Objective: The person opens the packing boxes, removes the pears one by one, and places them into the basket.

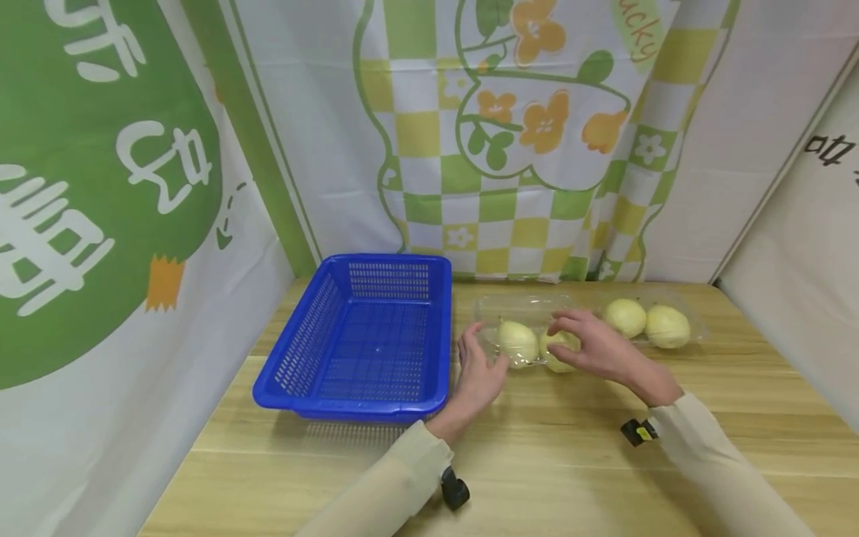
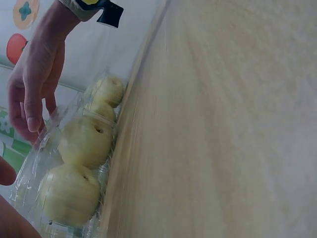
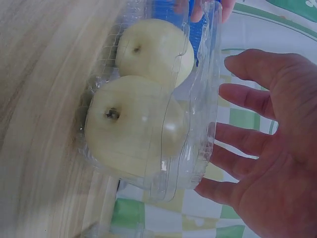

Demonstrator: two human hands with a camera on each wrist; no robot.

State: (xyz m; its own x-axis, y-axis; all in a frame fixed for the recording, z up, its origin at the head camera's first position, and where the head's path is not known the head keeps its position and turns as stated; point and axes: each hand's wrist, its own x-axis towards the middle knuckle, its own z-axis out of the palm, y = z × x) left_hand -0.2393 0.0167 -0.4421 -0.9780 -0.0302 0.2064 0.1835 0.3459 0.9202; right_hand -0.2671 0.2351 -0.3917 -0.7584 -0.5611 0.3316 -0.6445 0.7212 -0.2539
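A clear plastic clamshell box [image 3: 198, 124] holds two pale yellow-green pears [image 1: 518, 343]. My left hand [image 1: 478, 373] is at the box's left end, thumb and fingers spread apart near the corner. Over the right part of the box is my right hand [image 1: 590, 347], partly covering the second pear [image 1: 558, 350]. In the right wrist view its fingers [image 3: 242, 134] reach toward the box's upper side, fingertips right at the plastic. Only a small part of my left hand [image 2: 12, 218] shows at the edge of the left wrist view.
A blue plastic basket [image 1: 376, 350] with perforated walls stands left of the box on the wooden table [image 1: 537, 462]. To the right lies another clear box with two pears [image 1: 667, 327]. Printed curtains [image 1: 496, 209] hang behind the table's back edge.
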